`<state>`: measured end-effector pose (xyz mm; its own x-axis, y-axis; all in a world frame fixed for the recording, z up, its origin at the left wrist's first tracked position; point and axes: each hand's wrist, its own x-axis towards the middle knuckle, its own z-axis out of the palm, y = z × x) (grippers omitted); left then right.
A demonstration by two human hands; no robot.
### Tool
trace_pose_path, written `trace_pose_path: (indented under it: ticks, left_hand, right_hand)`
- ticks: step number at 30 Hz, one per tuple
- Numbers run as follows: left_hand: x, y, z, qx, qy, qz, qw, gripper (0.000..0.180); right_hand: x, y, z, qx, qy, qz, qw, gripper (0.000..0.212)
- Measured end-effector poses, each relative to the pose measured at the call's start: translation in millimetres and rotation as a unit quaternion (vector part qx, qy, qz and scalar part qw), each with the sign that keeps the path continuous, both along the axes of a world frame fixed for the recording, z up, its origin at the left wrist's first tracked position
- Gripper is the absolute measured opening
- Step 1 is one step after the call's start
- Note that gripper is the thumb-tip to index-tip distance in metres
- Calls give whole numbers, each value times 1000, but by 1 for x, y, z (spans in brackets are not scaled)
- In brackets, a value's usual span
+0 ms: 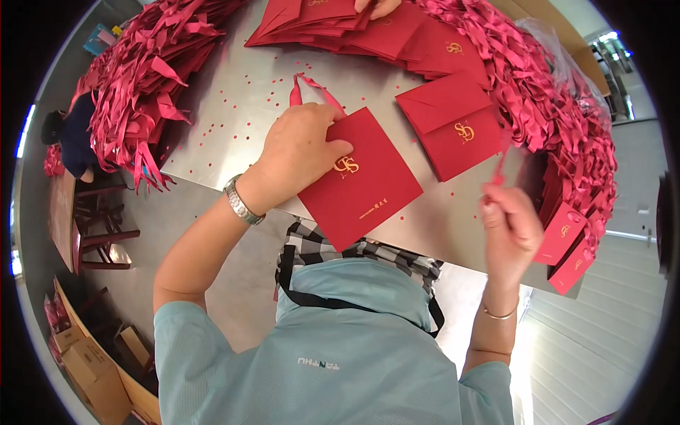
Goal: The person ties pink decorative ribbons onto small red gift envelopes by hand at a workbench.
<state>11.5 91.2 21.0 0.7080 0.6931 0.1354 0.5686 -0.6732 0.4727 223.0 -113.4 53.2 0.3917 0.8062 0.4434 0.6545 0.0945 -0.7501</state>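
- Grey metal table (pixel 234 106) fills the middle of the head view, its bare top sprinkled with tiny red paper dots (pixel 241 88).
- On the near edge of that table lies a flat red paper bag (pixel 365 195) with a gold emblem, turned cornerwise like a diamond.
- The left hand (pixel 301 152) rests on the bag's upper left corner, fingers curled and pressing down on the paper, thumb pointing toward the emblem; a metal wristwatch (pixel 239 200) sits on that wrist.
- A red ribbon handle (pixel 312 88) loops out from under the left hand's knuckles onto the table, just beyond the bag's top corner.
- The right hand (pixel 508 230) is raised off to the right of the bag and apart from it, fingers pinched narrowly on a thin red ribbon strand (pixel 501 170) that runs upward from the fingertips; a thin bracelet (pixel 499 314) circles that wrist.
- A second flat red bag (pixel 457 127) lies beyond, between the two hands and farther from the person, touching neither.
- More flat red bags are stacked at the far edge (pixel 340 25), where another person's fingers (pixel 379 7) rest on them.
- Heaps of red ribbon handles lie at the left (pixel 152 67) and along the right (pixel 559 113).
- Cardboard boxes (pixel 92 368) stand on the floor at lower left.
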Motion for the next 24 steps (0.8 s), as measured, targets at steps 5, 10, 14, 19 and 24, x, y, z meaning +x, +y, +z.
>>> trace_pose_path:
  ticks: [5, 10, 14, 19, 24]
  left_hand:
    - [-3, -2, 7, -200, -101, 33, 974, 31]
    - [2, -5, 5, -334, -169, 19, 927, 24]
    - [2, 0, -1, -453, -181, 13, 873, 17]
    - [-2, -1, -6, -467, -168, 7, 868, 16]
    - [-1, -1, -12, -463, -186, 2, 867, 13]
  right_hand:
    - [-37, 41, -7, 13, -183, 36, 982, 15]
    - [-55, 72, -26, -72, 50, 125, 988, 9]
    - [-61, 83, -38, -71, 35, 87, 993, 9]
    - [-63, 89, -39, -104, 8, 68, 992, 7]
    - [-65, 93, -37, -137, 25, 50, 989, 8]
